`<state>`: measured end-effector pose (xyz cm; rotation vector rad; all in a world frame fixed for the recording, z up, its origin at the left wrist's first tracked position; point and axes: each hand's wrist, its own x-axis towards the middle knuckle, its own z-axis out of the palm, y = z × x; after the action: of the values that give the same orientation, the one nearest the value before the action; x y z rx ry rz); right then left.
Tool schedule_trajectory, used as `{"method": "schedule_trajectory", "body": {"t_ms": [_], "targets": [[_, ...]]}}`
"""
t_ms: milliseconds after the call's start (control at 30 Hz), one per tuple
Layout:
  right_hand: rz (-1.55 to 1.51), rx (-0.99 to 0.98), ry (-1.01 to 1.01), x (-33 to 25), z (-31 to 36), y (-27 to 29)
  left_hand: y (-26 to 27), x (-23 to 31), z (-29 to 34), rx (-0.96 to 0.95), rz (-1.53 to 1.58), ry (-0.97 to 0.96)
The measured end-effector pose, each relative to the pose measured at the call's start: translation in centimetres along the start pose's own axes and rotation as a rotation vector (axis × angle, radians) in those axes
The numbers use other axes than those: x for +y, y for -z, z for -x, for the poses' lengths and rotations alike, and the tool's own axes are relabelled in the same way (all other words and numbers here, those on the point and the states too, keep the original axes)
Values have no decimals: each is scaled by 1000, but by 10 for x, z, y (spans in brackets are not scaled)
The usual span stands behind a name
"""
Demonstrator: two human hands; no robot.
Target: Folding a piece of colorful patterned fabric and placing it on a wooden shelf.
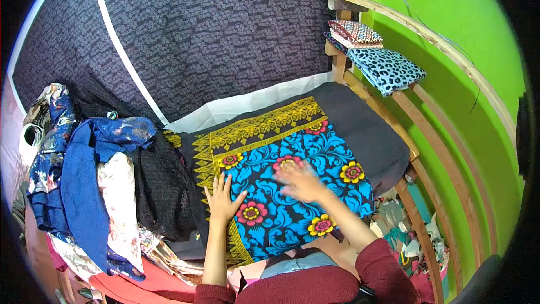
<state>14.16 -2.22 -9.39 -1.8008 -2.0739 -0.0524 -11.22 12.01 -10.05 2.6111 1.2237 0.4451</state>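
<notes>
A patterned cloth [281, 191], blue and black with red and yellow flowers and a gold border, lies spread in front of me on a dark grey padded surface [374, 135]. My left hand [225, 200] rests flat near the cloth's left border, fingers spread. Over the middle of the cloth is my right hand [304, 181], its fingers stretched out and somewhat blurred by motion. I cannot tell whether it touches the cloth. Neither hand holds anything.
Rumpled clothes [79, 174] in blue, white and black are heaped at the left. Folded cloths, one blue leopard-print [388, 70], sit on a wooden rack [444, 129] at the right. Fabric scraps [402, 231] lie low beside the rack. A dark patterned curtain [225, 34] hangs behind.
</notes>
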Motion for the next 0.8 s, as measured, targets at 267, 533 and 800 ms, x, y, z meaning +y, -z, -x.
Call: {"method": "schedule_trajectory", "body": {"t_ms": [267,533,800], "targets": [[393,181,-829,101,-3,31,23,46,-41,-147,-7,180],[64,-295,-159,66,-67,0,-24,19,-71,-130,-119,259],[162,-131,-911,155,30,67,10,40,-37,117,170,-87]]}}
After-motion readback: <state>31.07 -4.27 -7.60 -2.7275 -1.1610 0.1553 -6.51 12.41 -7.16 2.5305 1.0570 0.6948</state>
